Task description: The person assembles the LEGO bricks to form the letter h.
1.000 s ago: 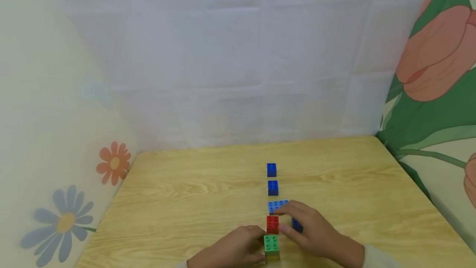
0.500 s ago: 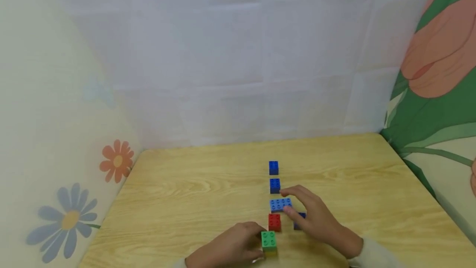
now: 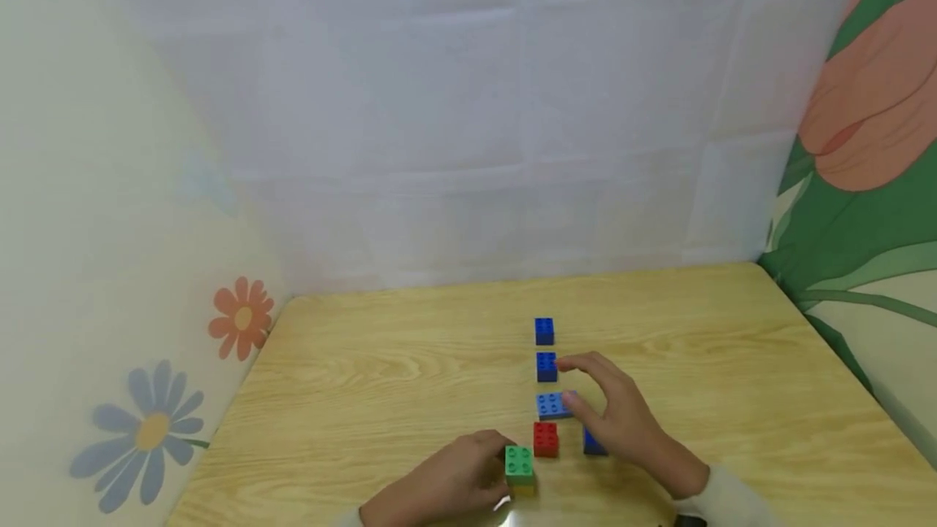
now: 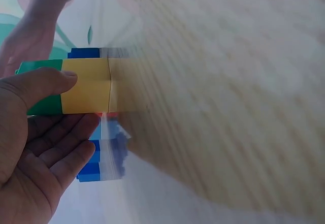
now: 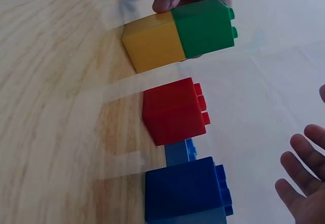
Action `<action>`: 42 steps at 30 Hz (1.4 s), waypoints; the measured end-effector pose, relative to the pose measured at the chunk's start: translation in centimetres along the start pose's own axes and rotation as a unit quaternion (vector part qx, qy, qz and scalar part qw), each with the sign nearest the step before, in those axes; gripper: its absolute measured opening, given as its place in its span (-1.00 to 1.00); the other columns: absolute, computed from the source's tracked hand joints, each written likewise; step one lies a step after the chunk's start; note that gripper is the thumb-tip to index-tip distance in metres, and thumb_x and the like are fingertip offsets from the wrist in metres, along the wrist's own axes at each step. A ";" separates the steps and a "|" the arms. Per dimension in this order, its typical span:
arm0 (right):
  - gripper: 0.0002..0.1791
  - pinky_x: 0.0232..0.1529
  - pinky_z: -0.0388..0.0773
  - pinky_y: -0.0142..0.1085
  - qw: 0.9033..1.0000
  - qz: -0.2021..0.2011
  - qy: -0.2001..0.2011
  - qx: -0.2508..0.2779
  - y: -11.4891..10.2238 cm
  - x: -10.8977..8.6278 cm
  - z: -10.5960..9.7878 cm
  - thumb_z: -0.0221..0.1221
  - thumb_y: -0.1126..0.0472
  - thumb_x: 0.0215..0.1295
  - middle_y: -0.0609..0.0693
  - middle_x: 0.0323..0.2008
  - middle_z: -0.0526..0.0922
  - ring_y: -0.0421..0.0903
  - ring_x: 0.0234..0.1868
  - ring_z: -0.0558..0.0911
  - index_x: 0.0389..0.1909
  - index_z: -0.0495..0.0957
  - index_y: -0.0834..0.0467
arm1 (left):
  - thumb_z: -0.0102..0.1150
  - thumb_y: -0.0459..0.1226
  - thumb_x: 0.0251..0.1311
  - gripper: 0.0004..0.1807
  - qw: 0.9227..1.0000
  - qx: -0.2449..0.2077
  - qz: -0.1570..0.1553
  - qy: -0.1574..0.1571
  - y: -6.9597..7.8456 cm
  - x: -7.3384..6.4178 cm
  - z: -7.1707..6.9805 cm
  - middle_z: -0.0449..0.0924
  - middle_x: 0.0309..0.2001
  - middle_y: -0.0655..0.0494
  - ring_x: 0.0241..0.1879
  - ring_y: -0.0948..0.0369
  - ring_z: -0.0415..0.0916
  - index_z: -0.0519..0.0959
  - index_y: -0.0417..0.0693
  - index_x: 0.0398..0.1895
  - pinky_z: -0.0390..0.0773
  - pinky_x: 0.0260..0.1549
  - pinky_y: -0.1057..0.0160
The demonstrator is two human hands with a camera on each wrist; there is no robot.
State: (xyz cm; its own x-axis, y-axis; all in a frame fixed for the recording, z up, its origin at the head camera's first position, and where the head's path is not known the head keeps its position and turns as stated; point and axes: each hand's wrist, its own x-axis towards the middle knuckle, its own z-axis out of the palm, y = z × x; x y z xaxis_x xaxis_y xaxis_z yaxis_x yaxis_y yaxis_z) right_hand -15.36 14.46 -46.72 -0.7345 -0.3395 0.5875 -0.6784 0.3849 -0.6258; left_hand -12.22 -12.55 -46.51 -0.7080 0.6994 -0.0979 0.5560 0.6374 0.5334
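Observation:
My left hand [image 3: 468, 474] grips a two-brick stack between thumb and fingers: a green toy brick [image 3: 519, 466] on top of a yellow brick [image 4: 86, 86]. In the left wrist view, the stack's yellow base is right at the tabletop. Just right of and behind the stack stands a red brick [image 3: 545, 439]. My right hand [image 3: 633, 425] hovers with its fingers spread and nothing between them. Its index fingertip is beside a dark blue brick [image 3: 546, 367], and its thumb overlaps a wider light blue brick [image 3: 551, 406] in the head view.
Farthest back in the row stands another dark blue brick [image 3: 544, 332]. One more dark blue brick [image 3: 594, 444], partly hidden by the right hand, stands right of the red one. Beyond the wooden table [image 3: 381, 364] hangs a white cloth [image 3: 410, 120], with flowered walls on both sides.
My left hand has shifted the green and yellow stack slightly left, away from the red brick. My right hand has moved back from beside the red brick towards the farther blue bricks.

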 end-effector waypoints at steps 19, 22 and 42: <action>-0.61 0.08 0.53 -0.06 1.000 0.027 -0.006 0.008 0.6 -0.2 -0.2 0.27 0.28 0.27 -0.03 0.03 0.58 -0.12 0.10 0.53 0.10 0.49 0.04 | 0.39 -0.24 0.00 -0.53 0.997 0.004 -0.040 0.062 -1.5 -0.5 -0.8 0.55 -0.08 0.26 -0.06 0.31 0.51 0.51 -0.01 0.03 0.57 -0.04 0.25; -0.60 0.08 0.53 -0.06 1.000 0.025 -0.015 0.006 0.8 -0.3 -0.4 0.27 0.26 0.28 -0.08 0.04 0.57 -0.11 0.10 0.52 0.12 0.48 0.01 | 0.38 -0.26 0.00 -0.54 0.996 0.013 -0.030 0.078 -1.8 -0.6 -1.0 0.56 -0.09 0.24 -0.07 0.29 0.52 0.52 -0.03 0.02 0.57 -0.03 0.24; -0.63 0.02 0.54 0.07 0.995 0.025 -0.101 0.013 1.5 -0.1 -3.2 0.25 0.20 0.31 -0.32 0.00 0.52 -0.21 0.06 0.53 0.07 0.45 -0.18 | 0.35 -0.23 0.06 -0.53 0.995 -0.010 -0.066 0.072 -2.7 -0.2 -1.9 0.57 -0.04 0.15 -0.03 0.19 0.53 0.51 -0.10 0.07 0.57 0.01 0.16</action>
State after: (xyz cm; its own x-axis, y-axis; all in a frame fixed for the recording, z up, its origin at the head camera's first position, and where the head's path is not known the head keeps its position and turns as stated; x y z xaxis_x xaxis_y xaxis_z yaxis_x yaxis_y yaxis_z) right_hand -16.27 17.76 -46.04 -0.7530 -0.4868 0.4427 -0.6397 0.3842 -0.6657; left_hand -14.45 -15.01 -46.40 -0.8308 0.5546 -0.0472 0.4454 0.7133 0.5411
